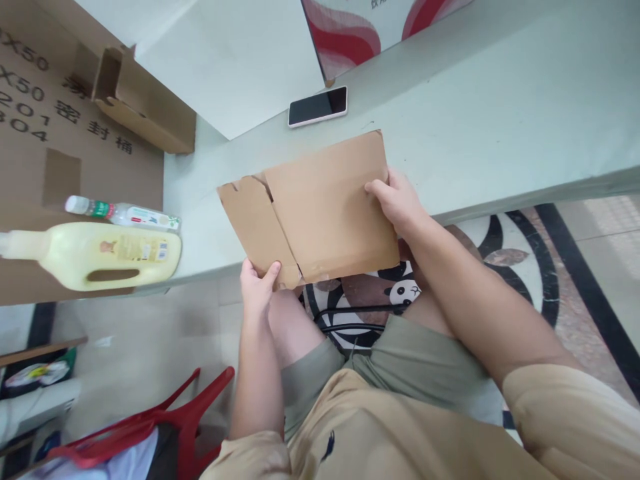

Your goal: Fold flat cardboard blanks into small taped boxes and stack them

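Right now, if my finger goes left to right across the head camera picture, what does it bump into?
Pale yellow jug, left hand, phone, right hand. I left out the cardboard both hands hold, since it stretches across several of those spots.

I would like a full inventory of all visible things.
Long table: 1, pale green, centre
Flat cardboard piece: 1, brown, over table edge
Rectangular phone: 1, black, on table
Plain box: 1, white, top
Patterned box: 1, red-white, top
Small cardboard box: 1, brown, upper left
Large printed cardboard: 1, brown, left
Plastic bottle: 1, clear, left
Handled plastic jug: 1, yellow, left
Plastic chair: 1, red, lower left
Panda design: 1, black-white, below piece
Thin bars: 2, black, below
Patterned floor: 1, multicoloured, below
Clutter: unclear, lower left
Left hand, right hand: 2, holding cardboard
Shirt: 1, tan, bottom
Shorts: 1, olive, below
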{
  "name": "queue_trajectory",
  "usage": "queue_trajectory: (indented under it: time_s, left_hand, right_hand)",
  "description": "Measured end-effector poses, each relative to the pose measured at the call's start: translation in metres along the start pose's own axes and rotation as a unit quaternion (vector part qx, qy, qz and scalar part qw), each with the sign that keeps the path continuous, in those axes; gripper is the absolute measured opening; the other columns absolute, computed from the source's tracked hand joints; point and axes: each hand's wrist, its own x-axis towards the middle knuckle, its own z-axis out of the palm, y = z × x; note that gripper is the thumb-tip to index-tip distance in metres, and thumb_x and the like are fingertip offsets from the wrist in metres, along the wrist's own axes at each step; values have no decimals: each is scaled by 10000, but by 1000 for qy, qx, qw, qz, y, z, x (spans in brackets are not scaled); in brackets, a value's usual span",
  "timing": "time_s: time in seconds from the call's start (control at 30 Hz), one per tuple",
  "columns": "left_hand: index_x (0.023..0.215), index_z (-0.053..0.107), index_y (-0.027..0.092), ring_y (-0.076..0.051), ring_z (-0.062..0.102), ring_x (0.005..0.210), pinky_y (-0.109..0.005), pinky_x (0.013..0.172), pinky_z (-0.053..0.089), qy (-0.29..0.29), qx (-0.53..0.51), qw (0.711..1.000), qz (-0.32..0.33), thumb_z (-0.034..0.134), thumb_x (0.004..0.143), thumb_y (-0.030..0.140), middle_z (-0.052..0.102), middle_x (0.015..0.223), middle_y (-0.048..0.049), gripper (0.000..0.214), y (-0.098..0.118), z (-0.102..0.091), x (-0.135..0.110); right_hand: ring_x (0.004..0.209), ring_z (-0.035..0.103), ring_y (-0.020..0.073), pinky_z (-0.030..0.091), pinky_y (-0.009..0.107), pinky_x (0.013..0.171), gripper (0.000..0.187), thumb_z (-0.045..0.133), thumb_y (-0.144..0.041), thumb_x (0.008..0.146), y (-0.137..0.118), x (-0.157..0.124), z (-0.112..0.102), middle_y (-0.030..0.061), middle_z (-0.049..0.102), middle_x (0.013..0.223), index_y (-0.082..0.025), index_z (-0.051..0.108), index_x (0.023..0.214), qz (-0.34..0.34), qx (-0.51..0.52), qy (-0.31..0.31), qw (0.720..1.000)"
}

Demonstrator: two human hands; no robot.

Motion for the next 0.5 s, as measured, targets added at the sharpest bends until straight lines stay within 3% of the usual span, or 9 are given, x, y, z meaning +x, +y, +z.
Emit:
queue_trajectory:
  time_s: [0.13,0.27,0.37,0.5]
  left_hand:
    - [1118,613,174,-271,731,1066,-408,961,596,-7,-9,1000,4,914,579,518,731,1164,-159,706,-1,3,5]
    - [1088,628,176,-252,734,1028,-394,984,582,7,-47,999,-13,966,474,491,738,1124,-138,769,-4,2,8]
    - [1035,613,184,-215,734,969,-369,974,579,42,-96,994,-24,964,474,520,738,1078,-111,742,-2,-1,15]
    - [1085,582,217,-201,723,993,-355,925,590,65,-136,988,-18,909,585,551,716,1172,-107,684,7,-1,36]
  right_hand:
    - [884,612,210,527,405,858,159,540,-294,708,0,1,-1,5,667,889,-213,552,843,-2,0,17,1000]
    - [899,636,215,534,392,846,206,564,-313,708,1,0,1,9,687,917,-215,582,890,12,24,6,1000]
    - [888,664,220,546,368,784,239,580,-374,740,-2,-5,3,23,703,914,-211,610,912,48,60,-49,996]
    - [853,684,236,552,360,715,270,663,-449,741,-8,-12,7,67,732,912,-196,640,833,104,40,-150,982]
